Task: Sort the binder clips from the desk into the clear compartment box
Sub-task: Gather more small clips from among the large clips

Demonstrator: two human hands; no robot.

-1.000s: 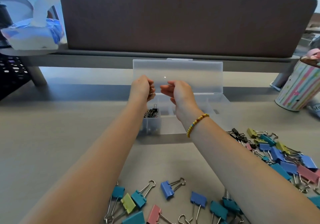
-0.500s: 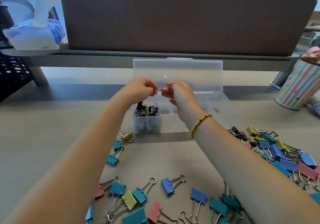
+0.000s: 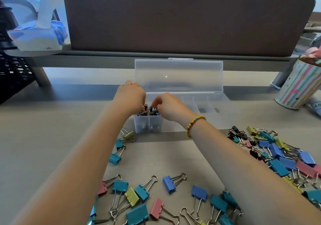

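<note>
The clear compartment box (image 3: 211,115) stands mid-desk with its lid (image 3: 178,75) upright. Its leftmost compartment holds several small black binder clips (image 3: 140,114). My left hand (image 3: 131,96) is curled over that compartment, its fingertips hidden among the clips. Just to its right, my right hand (image 3: 169,107) reaches down and pinches a small black clip (image 3: 153,110) at the top of the pile. The other compartments look bare. Coloured binder clips lie on the desk in front (image 3: 168,184), to the right in a heap (image 3: 278,157) and near the box's left corner (image 3: 119,144).
A brown partition (image 3: 187,19) closes off the back of the desk. A striped cup (image 3: 298,83) stands at the right, a tissue pack (image 3: 34,35) on a raised shelf at the left, and a black mesh basket (image 3: 12,75) below it.
Both hands came down from in front of the lid to the leftmost compartment. My left arm shifted left, uncovering clips beside the box.
</note>
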